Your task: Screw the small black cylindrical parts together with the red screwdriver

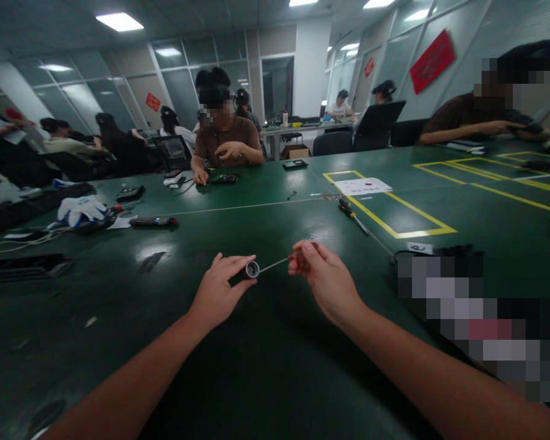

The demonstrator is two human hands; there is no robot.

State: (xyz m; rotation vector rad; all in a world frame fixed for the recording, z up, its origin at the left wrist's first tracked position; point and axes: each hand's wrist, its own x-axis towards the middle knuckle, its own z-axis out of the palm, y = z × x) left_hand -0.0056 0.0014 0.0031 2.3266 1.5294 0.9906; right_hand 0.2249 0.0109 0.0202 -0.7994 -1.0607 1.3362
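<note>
My left hand (220, 290) is closed round a small dark roll of tape (252, 269), whose round end faces the camera. A thin pale strip of tape (274, 264) runs from the roll to my right hand (323, 275), which pinches the strip's free end between thumb and fingertips. Both hands hover just above the dark green table (266, 354), near its middle and close to me.
A yellow-handled screwdriver (352, 214) lies beyond my right hand, beside a yellow-taped rectangle (396, 211) holding a white sheet (363, 185). White gloves (81, 209) and a dark tool (153, 222) lie at far left. A person in a brown shirt (224, 143) sits opposite; others sit around.
</note>
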